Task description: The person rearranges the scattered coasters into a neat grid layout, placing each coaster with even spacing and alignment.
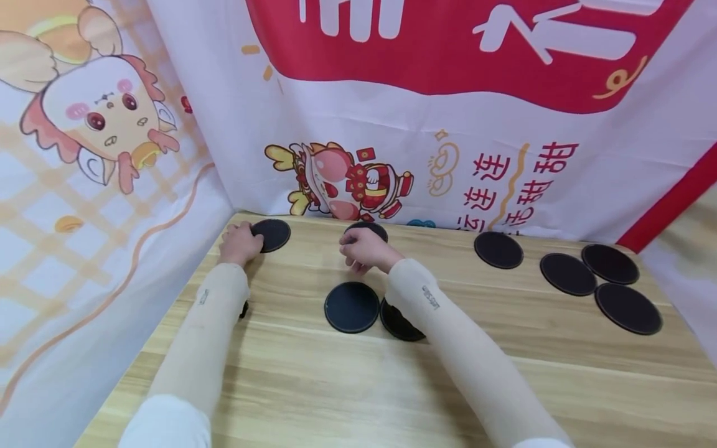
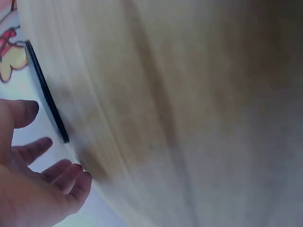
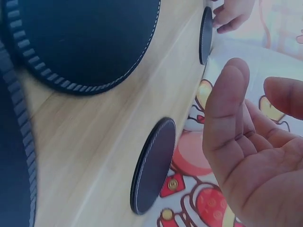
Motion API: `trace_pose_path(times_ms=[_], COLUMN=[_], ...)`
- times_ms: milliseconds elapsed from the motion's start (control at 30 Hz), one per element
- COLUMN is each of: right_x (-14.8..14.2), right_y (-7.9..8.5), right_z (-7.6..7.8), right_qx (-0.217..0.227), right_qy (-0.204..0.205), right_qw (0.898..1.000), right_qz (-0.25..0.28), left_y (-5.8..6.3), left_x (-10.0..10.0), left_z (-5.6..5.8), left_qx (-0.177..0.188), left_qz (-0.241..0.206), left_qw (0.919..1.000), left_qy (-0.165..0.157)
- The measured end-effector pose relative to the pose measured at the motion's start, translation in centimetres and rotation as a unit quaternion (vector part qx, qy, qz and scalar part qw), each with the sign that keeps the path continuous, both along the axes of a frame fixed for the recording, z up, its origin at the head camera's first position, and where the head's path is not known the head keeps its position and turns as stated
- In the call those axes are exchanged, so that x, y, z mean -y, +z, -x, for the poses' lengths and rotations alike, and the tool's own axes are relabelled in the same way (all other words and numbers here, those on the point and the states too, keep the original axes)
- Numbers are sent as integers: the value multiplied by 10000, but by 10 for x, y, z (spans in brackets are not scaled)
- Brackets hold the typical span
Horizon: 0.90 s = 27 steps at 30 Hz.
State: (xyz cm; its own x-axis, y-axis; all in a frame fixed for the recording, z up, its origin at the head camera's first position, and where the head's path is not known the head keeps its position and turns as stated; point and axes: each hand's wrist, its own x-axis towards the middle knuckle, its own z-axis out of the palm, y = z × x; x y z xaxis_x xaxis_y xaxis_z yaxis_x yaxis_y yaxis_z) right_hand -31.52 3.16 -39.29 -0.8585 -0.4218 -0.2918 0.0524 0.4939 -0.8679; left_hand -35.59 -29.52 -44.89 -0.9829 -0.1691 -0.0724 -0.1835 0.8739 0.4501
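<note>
My left hand (image 1: 239,244) is at the table's back left corner, beside a round black coaster (image 1: 273,235). Its thumb reaches the coaster's near edge in the head view, and the left wrist view has the fingers loosely bent with nothing gripped. My right hand (image 1: 366,249) hovers in front of another black coaster (image 1: 374,230) by the back edge, partly covering it. The right wrist view shows thumb and fingers apart and the palm bare, with that stitched-edge coaster (image 3: 156,165) lying off to the side. Nearer me lie a coaster (image 1: 351,307) and a darker one (image 1: 399,320), partly hidden by my right sleeve.
Several more black coasters lie on the right of the wooden table (image 1: 291,379): a single one (image 1: 498,249) and a close cluster with one at its front (image 1: 628,308). A printed cloth (image 1: 336,112) hangs behind, and another patterned cloth (image 1: 67,249) borders the left side.
</note>
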Motion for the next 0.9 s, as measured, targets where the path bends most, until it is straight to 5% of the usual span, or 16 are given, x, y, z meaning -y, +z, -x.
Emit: trace_pose_path(times_ms=[600,900], right_x=[74,111], right_y=[-8,-29], right_z=[41,62], right_qx=[466,1082], right_qy=[194,-391], right_qw=[9987,9901], right_qz=[-95,801], left_y=[14,20], left_x=[4,7], left_z=[5,-1], left_qx=[263,783], left_qz=[-79,-218], left_qw=[9996,9966], left_qy=[28,-108])
